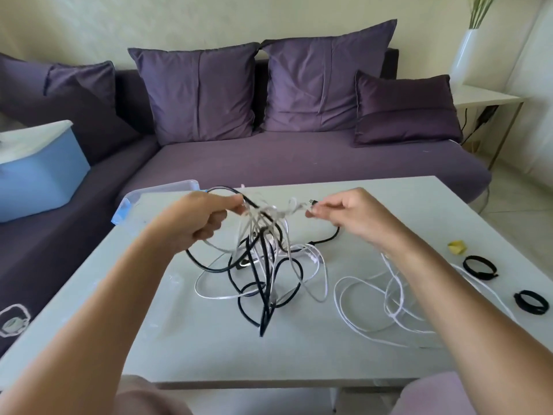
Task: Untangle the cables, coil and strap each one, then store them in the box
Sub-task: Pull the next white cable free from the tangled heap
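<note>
A tangle of black and white cables (263, 265) hangs above the pale table (209, 348), its lower loops touching the top. My left hand (203, 218) grips the knot's upper strands from the left. My right hand (344, 214) pinches a cable end with a small plug, level with the left hand. A separate white cable (386, 307) lies in loose loops on the table under my right forearm. Two black straps (480, 267) (531, 301) lie curled into rings at the right. A clear box (161, 191) with a blue clip sits at the table's far left edge.
A purple sofa (299, 163) with several cushions stands behind the table. A blue box with a white lid (39, 172) rests on its left seat. A small yellow scrap (457, 246) lies near the straps. A white vase (466, 55) stands on a side table at right.
</note>
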Demonstrator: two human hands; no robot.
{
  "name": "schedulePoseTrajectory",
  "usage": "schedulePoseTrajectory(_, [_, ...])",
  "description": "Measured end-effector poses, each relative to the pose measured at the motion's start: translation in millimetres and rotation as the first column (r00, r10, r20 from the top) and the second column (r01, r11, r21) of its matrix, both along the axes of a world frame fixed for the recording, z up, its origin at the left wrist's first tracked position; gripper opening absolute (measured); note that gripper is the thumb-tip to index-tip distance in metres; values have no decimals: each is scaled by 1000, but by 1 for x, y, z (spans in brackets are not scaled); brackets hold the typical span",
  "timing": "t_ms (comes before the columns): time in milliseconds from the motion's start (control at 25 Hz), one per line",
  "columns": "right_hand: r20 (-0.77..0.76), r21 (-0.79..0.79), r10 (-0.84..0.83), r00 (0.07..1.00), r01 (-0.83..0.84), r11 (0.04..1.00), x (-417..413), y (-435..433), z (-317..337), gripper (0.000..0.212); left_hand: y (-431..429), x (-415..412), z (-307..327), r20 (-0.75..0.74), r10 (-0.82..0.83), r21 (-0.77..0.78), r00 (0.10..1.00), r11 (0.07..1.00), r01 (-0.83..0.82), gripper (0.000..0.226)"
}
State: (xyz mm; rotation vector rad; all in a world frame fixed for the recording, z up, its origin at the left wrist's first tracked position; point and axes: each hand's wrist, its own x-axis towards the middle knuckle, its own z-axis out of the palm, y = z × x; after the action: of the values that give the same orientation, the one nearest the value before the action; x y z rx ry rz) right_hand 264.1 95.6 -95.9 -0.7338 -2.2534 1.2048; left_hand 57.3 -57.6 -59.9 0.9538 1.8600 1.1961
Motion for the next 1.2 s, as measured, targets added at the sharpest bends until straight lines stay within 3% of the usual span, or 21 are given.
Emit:
schedulePoseTrajectory(160, [-347,-172,-220,912,168,971,-12,-5,14,15,22,5,7,107,95,299,990,946,-123,32])
schedulePoseTrajectory(320, [-408,-114,-251,878,224,968,-1,13,33,17,42,4,8,125,101,417,987,898,-144,50])
schedulePoseTrajectory(440, [-260,-69,-154,953,141,988,9,28,29,25,38,-7,5,109,55,336,993,938,-89,33])
schedulePoseTrajectory(520, [-202,-21,-163,966,162,987,11,31,27,28,25,-10,8,22,-160,105,987,982,157,11])
schedulePoseTrajectory(600, [-244,29,-182,953,195,980,11,31,28,27,16,-10,14,72,-287,10,955,958,287,12])
schedulePoseTrajectory(720, [-333,56,-140,932,168,984,7,26,30,25,19,-6,17,266,-174,328,948,941,81,15])
schedulePoseTrajectory(800, [-366,85,-132,921,174,981,6,21,33,23,28,3,14,478,-238,539,846,840,-68,29])
schedulePoseTrajectory(880, [-413,121,-162,896,230,966,6,19,37,21,33,6,11,611,-302,632,732,743,-221,53])
schedulePoseTrajectory(1040, [-487,196,-182,855,309,931,7,11,37,20,37,5,3,651,-322,669,687,671,-319,51])
schedulePoseTrajectory(1120, [-500,207,-217,839,359,910,10,17,35,20,41,6,-6,579,-246,648,777,718,-256,46])
schedulePoseTrajectory(1200, [-400,167,-273,875,362,917,21,32,31,21,39,6,-18,352,-137,515,926,854,-69,40])
